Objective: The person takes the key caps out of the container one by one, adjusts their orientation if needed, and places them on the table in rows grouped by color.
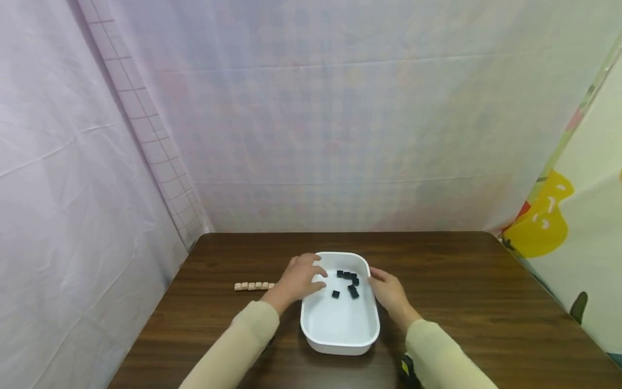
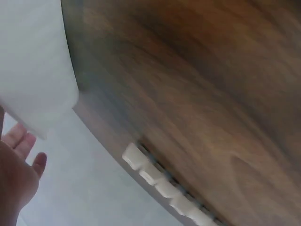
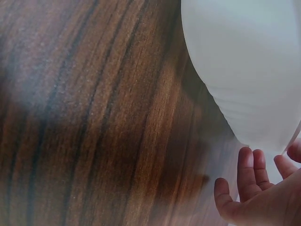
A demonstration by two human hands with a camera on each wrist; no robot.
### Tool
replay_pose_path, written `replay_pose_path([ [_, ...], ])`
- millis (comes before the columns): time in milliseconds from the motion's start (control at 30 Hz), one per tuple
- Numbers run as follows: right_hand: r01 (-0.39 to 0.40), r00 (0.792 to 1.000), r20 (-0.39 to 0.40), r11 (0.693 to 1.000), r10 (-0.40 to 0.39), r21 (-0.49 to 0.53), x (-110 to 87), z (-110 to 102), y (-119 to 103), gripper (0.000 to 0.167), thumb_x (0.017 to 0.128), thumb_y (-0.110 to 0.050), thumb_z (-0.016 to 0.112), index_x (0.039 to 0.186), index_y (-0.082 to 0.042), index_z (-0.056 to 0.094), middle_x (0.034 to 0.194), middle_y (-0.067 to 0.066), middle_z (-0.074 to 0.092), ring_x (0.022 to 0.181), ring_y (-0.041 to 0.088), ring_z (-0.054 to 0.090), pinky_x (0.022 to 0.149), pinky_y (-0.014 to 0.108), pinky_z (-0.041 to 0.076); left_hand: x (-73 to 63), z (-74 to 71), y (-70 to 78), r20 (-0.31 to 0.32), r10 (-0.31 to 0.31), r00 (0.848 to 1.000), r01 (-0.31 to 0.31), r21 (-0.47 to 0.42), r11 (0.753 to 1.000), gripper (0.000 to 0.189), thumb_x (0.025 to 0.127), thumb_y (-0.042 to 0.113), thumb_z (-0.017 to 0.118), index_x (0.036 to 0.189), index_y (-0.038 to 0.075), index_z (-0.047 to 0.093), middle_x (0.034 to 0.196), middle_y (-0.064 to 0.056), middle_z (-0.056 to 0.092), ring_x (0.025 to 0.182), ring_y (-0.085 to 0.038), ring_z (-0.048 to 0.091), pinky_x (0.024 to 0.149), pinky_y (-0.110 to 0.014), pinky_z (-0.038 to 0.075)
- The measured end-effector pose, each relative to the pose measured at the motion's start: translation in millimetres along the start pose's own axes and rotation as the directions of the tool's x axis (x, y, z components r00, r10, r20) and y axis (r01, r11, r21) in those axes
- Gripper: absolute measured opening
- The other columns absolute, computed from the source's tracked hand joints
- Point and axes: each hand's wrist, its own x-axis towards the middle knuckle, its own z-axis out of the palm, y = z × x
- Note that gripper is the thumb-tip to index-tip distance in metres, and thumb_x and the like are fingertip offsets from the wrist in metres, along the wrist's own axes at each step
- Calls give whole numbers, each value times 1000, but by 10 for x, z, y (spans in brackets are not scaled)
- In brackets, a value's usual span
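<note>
A white rectangular tray [image 1: 340,329] with rounded corners stands on the table, with several small black blocks [image 1: 353,292] scattered inside. My left hand [image 1: 301,278] is at its left rim, fingers spread and reaching over the edge. From the other side, my right hand [image 1: 389,292] holds the tray's right rim. The right wrist view shows its fingers [image 3: 246,169] against the outer wall. Left of my left hand lies a row of small beige blocks [image 2: 165,188] with dark undersides; the forearm covers its right end in the head view.
The dark wood-grain table [image 1: 452,281] reaches back to a pale patterned curtain [image 1: 340,135]. White cloth [image 1: 73,216] hangs on the left, and a sheet with a yellow print [image 1: 539,227] hangs on the right. A black strap [image 1: 407,367] shows beside the right sleeve.
</note>
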Motion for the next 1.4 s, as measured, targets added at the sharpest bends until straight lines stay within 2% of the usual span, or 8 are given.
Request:
replay_pose_path([
  [133,-2,1000,3,1000,2,-4,-2,-3,-8,46,98,-13,50,139,8,50,140,30,49,130,45,46,107,55,36,115,35,98,53,63,997,-70,143,987,19,92,36,72,107,26,78,129,1,62,125,-19,50,102,-41,36],
  [267,-4,1000,5,1000,4,4,-8,-3,-6,45,98,-12,50,139,8,50,139,31,49,129,45,47,105,54,39,193,84,196,151,87,985,-113,170,979,24,89,37,74,108,24,78,112,5,68,110,-15,58,95,-36,41],
  [433,3,1000,12,1000,-3,18,-12,9,-14,45,98,-12,50,138,9,51,137,31,51,125,45,50,102,53,42,211,136,283,246,21,969,-69,187,980,33,85,43,75,112,23,76,106,6,69,100,-15,60,90,-33,42],
  [733,8,1000,13,1000,-8,5,-2,8,-2,45,98,-12,50,138,9,51,137,31,51,126,45,50,103,53,42,198,121,329,269,-2,963,-49,182,982,28,88,37,74,115,30,75,110,7,68,103,-14,60,92,-34,42],
  [933,-20,1000,23,1000,20,5,8,11,-16,46,99,-14,49,139,7,50,139,30,50,128,44,48,104,54,40,231,152,244,159,22,987,-22,-7,1000,19,87,20,76,106,18,75,94,5,70,87,-11,61,82,-27,48],
  [1033,-36,999,30,999,36,7,6,7,-16,46,99,-14,49,140,6,49,140,30,49,129,44,47,105,54,39,237,142,196,87,25,996,-13,-143,990,18,85,8,74,103,12,71,88,1,69,79,-10,59,74,-24,49],
  [1233,-42,999,27,999,42,2,-6,1,-19,46,100,-14,48,141,6,49,141,30,48,130,44,46,105,55,38,207,94,142,-54,35,998,-51,-329,943,19,79,0,72,97,7,69,79,-2,67,71,-10,57,66,-22,46],
  [1400,-27,1000,16,1000,27,3,-10,0,-24,45,99,-14,50,140,7,49,140,30,49,129,45,47,105,54,39,174,24,126,-76,-76,994,28,-502,864,18,82,3,74,99,7,72,77,0,65,66,-8,58,61,-22,48],
])
